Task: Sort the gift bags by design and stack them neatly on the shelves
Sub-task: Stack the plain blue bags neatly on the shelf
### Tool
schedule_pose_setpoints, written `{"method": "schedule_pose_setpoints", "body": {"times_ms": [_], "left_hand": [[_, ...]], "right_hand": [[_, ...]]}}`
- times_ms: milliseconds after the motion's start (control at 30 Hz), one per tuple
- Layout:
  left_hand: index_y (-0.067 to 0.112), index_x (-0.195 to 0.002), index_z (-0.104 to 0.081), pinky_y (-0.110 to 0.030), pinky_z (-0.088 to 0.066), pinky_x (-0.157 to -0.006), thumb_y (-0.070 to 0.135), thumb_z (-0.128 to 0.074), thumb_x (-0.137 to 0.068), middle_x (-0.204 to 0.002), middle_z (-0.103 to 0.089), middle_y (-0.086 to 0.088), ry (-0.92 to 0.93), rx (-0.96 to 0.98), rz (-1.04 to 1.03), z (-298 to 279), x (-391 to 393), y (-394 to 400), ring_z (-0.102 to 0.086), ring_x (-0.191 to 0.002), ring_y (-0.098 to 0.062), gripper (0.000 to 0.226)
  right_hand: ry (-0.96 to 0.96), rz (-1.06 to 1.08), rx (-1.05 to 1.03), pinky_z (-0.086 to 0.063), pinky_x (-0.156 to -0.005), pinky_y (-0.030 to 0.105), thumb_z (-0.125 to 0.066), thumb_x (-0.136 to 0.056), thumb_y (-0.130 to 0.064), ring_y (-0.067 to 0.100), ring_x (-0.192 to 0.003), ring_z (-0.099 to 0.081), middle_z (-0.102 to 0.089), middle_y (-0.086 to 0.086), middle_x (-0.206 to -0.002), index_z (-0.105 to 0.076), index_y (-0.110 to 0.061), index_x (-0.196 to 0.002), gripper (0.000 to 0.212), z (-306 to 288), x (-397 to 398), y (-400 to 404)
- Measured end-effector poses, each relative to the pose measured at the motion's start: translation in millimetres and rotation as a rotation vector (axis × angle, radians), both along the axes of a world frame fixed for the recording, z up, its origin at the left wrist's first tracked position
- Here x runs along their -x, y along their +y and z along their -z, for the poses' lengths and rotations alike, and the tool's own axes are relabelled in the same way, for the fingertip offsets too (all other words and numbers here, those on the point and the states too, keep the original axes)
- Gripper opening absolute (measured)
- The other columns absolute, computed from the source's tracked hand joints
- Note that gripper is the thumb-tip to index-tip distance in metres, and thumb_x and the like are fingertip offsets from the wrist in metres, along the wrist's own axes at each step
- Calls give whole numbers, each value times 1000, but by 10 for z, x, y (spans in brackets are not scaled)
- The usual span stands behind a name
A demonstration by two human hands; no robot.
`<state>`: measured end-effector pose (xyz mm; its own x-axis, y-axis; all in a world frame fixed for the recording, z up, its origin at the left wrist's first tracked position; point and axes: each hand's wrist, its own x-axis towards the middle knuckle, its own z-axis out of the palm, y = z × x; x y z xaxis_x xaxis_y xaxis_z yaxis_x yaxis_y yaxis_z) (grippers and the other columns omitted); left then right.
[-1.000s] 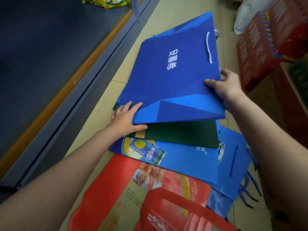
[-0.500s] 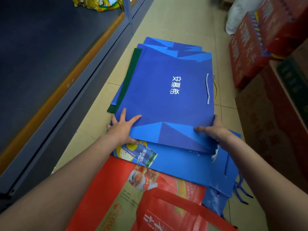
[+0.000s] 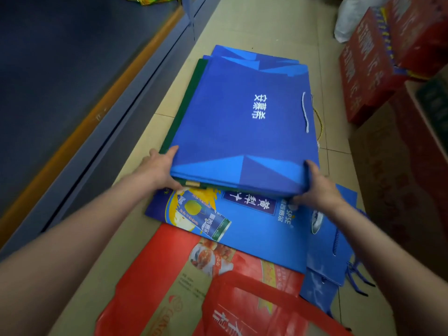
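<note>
A flat stack of gift bags lies on the tiled floor. On top is a dark blue bag with white characters (image 3: pixel 244 132); a green bag (image 3: pixel 186 103) and further blue ones show beneath it. My left hand (image 3: pixel 160 168) grips the stack's near left corner, thumb on top. My right hand (image 3: pixel 317 187) grips the near right corner, fingers curled under. Nearer to me lie a light blue bag with a drink can picture (image 3: pixel 242 226), a red and tan bag (image 3: pixel 184 277) and a red fabric bag (image 3: pixel 254 309).
A dark shelf (image 3: pixel 72 69) with an orange front strip runs along the left; a yellow package sits at its far end. Red cartons (image 3: pixel 378 59) and brown cardboard boxes (image 3: pixel 400 190) line the right. A white sack (image 3: pixel 349 18) lies behind them. Bare floor continues ahead.
The dark blue bag came down from its tilted, raised position onto the green and blue bags. Both hands shifted to the stack's near corners and now grip its edge.
</note>
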<state>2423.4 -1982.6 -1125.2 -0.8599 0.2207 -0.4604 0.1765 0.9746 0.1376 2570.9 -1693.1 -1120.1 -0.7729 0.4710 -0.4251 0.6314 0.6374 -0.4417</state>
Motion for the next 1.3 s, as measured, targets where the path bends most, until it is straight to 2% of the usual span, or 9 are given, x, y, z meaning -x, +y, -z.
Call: {"method": "schedule_pose_setpoints", "body": {"times_ms": [133,333,433,533,633,733,900,1133,1300], "left_hand": [[21,-147,-25,-40,-33,-105,39,-81,-67,-137,-38,-23,138,-135,-30,-336,282,2,-37,-128,-38,100],[16,-141,-40,-38,-30,-107,30,-74,-78,-134,-42,-21,347,-359,-193,-349,405,133,-38,-126,-36,72],[15,-143,-36,-39,-29,-106,29,-67,-85,-135,-39,-23,322,-286,-194,-200,307,136,-36,-125,-39,67],[13,-145,-30,-40,-28,-106,33,-68,-83,-136,-37,-22,202,-171,-86,35,132,73,-34,-126,-38,75],[13,-146,-23,-40,-28,-107,38,-68,-82,-139,-28,-17,128,-74,15,194,-21,27,-27,-129,-33,83],[21,-147,-17,-45,-30,-104,34,-66,-85,-145,-18,-16,134,-46,-14,195,-25,45,-26,-129,-36,80],[20,-149,-11,-41,-42,-93,24,-63,-89,-138,-31,-19,50,-129,-70,192,93,49,-48,-116,-38,79],[13,-146,-30,-39,-31,-102,17,-56,-93,-136,-40,-20,281,-306,-112,193,410,-54,-40,-124,-37,59],[9,-143,-29,-38,-35,-101,15,-58,-91,-137,-44,-17,141,-464,-329,362,383,15,-44,-124,-35,60]], "right_hand": [[128,33,44,-38,-94,32,-78,-71,-8,32,-123,-43,-42,15,-137,-30,-20,-144,88,-295,355,184],[170,77,69,-43,-99,45,-77,-72,-8,36,-118,-47,-42,14,-136,-33,-17,-142,83,-397,825,219],[147,85,70,-41,-102,46,-75,-73,-9,37,-119,-45,-39,17,-137,-32,-20,-143,83,-253,812,188],[78,75,84,-34,-106,39,-76,-74,-13,37,-122,-41,-31,18,-141,-24,-24,-146,89,-38,615,162],[-99,-68,-25,-29,-107,42,-80,-69,-34,38,-130,-26,-21,19,-142,-6,-30,-149,109,129,388,130],[-74,-140,-146,-28,-106,42,-81,-68,-32,39,-132,-19,-11,18,-145,-2,-27,-149,112,194,312,93],[-34,-158,-178,-36,-104,43,-84,-65,-24,43,-127,-31,-16,23,-143,-10,-27,-148,111,175,413,90],[89,-112,-150,-30,-106,34,-81,-69,-27,38,-128,-35,-24,23,-142,-27,-23,-145,94,189,628,36],[20,-62,-202,-36,-103,46,-76,-76,-29,45,-119,-41,-31,25,-136,-14,-28,-147,94,363,706,-55]]}}
